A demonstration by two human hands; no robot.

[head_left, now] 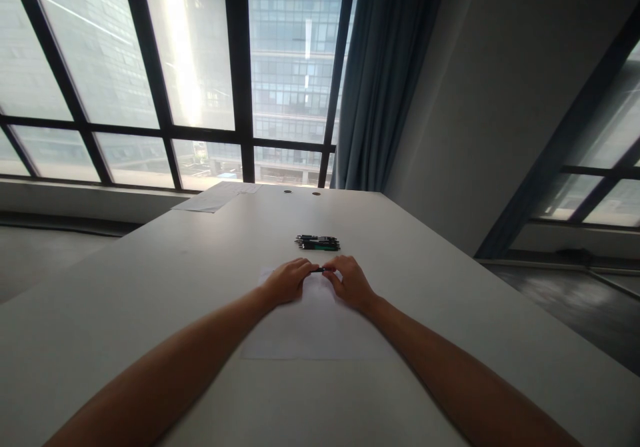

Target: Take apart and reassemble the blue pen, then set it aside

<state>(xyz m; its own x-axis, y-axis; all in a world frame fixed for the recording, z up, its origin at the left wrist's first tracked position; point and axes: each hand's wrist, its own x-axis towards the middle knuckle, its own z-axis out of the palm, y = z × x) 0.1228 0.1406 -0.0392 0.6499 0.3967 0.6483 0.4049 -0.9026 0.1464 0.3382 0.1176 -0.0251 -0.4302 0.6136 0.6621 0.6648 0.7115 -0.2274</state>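
My left hand (pixel 289 280) and my right hand (pixel 350 280) meet over a white sheet of paper (pixel 310 327) on the table. Between their fingertips they hold a dark pen (pixel 319 269), lying crosswise just above the sheet. Most of the pen is hidden by my fingers. A small pile of dark pens (pixel 318 242), some with green parts, lies on the table just beyond my hands, apart from them.
The pale table (pixel 150 287) runs away to a large window. Loose sheets of paper (pixel 215 197) lie at its far left edge, and two small round holes (pixel 302 193) sit near the far edge. A blue curtain (pixel 385 80) hangs at the back right.
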